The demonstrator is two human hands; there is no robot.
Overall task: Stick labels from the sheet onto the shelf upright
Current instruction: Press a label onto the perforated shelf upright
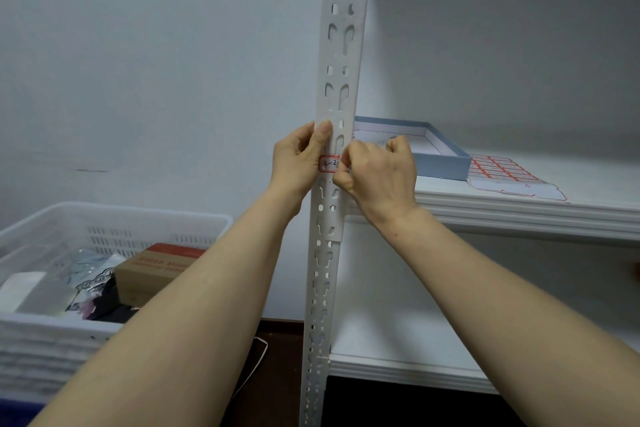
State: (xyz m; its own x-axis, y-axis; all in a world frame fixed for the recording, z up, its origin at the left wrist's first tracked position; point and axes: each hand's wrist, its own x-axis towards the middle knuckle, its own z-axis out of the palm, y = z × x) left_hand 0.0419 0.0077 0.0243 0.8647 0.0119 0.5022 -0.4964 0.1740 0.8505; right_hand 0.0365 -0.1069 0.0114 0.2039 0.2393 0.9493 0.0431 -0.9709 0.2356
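On the shelf upright [337, 97] my left hand [298, 159] grips to steady it — right hand [381, 170] pinches the red-bordered label [328, 164] down so it sticks. Label sheet [498, 168] sits on the shelf [595, 194] nearby.

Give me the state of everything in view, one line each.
Upright: standing.
Label: on upright, half covered.
Left hand: grips upright beside label.
Right hand: pinches label's right end.
Sheet: flat on shelf, partly peeled.
Box: open, on shelf.
Basket: holds packages.
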